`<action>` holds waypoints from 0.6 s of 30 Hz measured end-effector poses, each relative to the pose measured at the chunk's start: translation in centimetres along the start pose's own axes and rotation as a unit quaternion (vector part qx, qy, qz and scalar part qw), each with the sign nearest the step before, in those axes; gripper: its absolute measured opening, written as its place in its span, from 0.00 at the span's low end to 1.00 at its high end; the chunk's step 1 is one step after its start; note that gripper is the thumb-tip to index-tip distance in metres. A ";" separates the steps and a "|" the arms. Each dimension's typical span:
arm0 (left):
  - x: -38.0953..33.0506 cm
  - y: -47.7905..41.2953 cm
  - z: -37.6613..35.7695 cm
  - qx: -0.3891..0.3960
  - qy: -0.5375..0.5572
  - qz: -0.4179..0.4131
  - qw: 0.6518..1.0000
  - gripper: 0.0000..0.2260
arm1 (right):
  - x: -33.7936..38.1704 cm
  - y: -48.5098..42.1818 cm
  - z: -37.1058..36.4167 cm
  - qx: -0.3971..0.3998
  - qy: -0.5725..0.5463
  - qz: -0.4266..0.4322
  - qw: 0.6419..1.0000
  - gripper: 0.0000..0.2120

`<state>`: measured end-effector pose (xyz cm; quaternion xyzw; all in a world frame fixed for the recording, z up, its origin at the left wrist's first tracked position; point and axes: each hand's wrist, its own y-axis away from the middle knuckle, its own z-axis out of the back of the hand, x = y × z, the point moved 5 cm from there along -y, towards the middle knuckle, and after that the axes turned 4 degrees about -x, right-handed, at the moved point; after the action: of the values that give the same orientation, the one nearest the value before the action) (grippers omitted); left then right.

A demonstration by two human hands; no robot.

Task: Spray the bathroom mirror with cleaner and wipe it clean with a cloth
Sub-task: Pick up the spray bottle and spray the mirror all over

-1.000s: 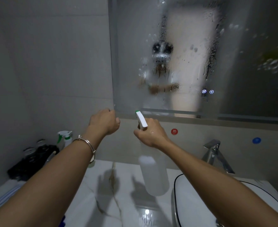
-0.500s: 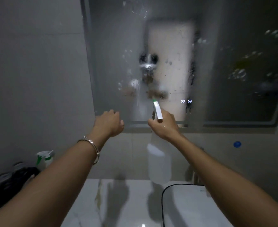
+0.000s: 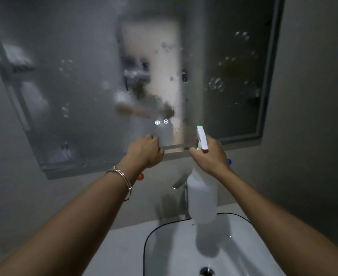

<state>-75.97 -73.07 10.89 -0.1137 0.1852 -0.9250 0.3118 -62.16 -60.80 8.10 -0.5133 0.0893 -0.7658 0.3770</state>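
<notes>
Right hand (image 3: pixel 210 156) is gripping the neck of the spray bottle (image 3: pixel 202 200), fingers wrapped round it below the white trigger head, whose green-tipped nozzle is pointing toward the glass. Left hand (image 3: pixel 146 152) is clenching into a fist just beside it, with nothing showing in it, its knuckles lying in front of the lower edge of the mirror (image 3: pixel 84 76). That mirror is filling the wall ahead, misted and dotted with droplets and foamy patches. The white sink (image 3: pixel 233 255) is sitting below both forearms. The bottle's translucent body is hanging above the basin's back rim, hiding part of the chrome tap (image 3: pixel 181 183). A silver bracelet (image 3: pixel 122 176) is circling the left wrist. Two small lit buttons (image 3: pixel 161 122) are glowing on the glass just above the left hand.
</notes>
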 end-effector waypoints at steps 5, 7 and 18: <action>-7.0 -1.6 -2.7 0.036 0.026 -0.049 0.998 0.19 | -5.8 -0.4 3.6 -0.024 0.049 -0.031 0.998 0.04; -9.8 -1.8 -4.1 0.060 0.047 -0.083 0.994 0.21 | -7.8 -0.4 4.0 -0.016 0.057 -0.034 0.998 0.05; -13.7 1.4 -12.9 0.262 0.207 -0.130 0.934 0.34 | -11.8 0.8 -1.6 0.123 0.046 -0.035 0.991 0.05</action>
<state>-68.73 -62.12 -2.73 0.1427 -0.0197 -0.9762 0.1623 -60.87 -53.88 -1.55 -0.4302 -0.0059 -0.8065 0.4056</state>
